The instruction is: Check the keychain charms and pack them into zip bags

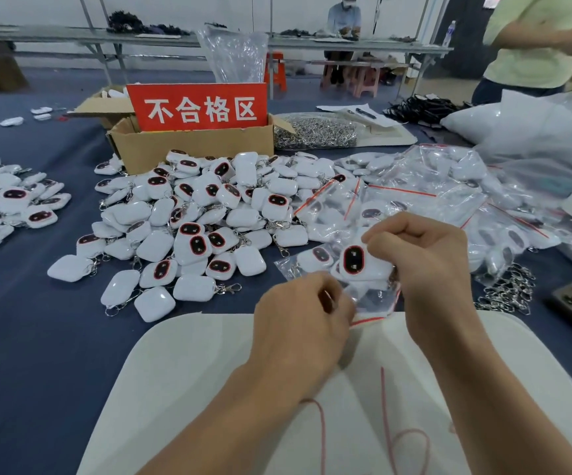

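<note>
My right hand [425,265], fingers curled, pinches a white keychain charm [356,262] against a clear zip bag [375,301]. My left hand [300,315] pinches the bag's near edge. Both are over the white mat's [192,354] far edge, with the loose charm pile [202,214] beyond.

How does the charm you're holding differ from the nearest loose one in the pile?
The held charm shows its red-rimmed dark face; the loose charm shows a plain white side. The held charm is gripped by the right hand at a zip bag; the loose charm lies on the blue cloth. Both are white, rounded squares.
</note>
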Available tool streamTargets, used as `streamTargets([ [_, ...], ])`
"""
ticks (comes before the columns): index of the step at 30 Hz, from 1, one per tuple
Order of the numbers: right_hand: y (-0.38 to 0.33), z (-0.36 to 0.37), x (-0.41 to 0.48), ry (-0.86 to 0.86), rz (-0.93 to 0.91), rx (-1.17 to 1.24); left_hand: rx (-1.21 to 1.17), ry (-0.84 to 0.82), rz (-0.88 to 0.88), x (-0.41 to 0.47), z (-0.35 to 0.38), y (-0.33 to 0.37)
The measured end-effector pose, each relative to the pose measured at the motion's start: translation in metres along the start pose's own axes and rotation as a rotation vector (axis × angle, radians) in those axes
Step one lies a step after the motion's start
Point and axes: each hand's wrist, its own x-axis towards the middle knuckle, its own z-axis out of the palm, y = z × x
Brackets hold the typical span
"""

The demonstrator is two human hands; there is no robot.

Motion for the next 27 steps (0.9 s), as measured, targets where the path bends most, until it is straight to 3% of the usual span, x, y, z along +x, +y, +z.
streamTargets([
  [4,-0.004,-0.001,-0.002,-0.040,-0.004,0.117,-0.164,0.140,-0.083,0.005,-0.003,-0.004],
  [8,0.003,0.006,-0.009,-0.045,-0.199,-0.303,-0.269,0.210,-0.058,0.007,-0.006,-0.007],
  [11,0.007,0.009,-0.011,-0.007,-0.290,-0.446,-0.350,0.296,0.011,0.005,-0.011,-0.006],
  [17,0.018,0.020,-0.017,-0.162,-0.109,-0.577,-0.377,0.318,0.168,0.001,-0.013,-0.004],
  [19,0.022,0.020,-0.016,-0.090,-0.113,-0.764,-0.369,0.300,0.262,-0.003,-0.013,-0.003],
  [22,0.020,0.017,-0.012,0.159,-0.104,-1.038,-0.347,0.181,0.398,-0.008,-0.009,-0.003],
  [25,0.024,0.014,-0.008,0.196,-0.007,-1.075,-0.376,0.077,0.396,-0.004,-0.010,-0.006],
  [27,0.027,0.009,-0.004,0.198,-0.031,-1.026,-0.408,0.122,0.329,0.004,-0.014,-0.012],
])
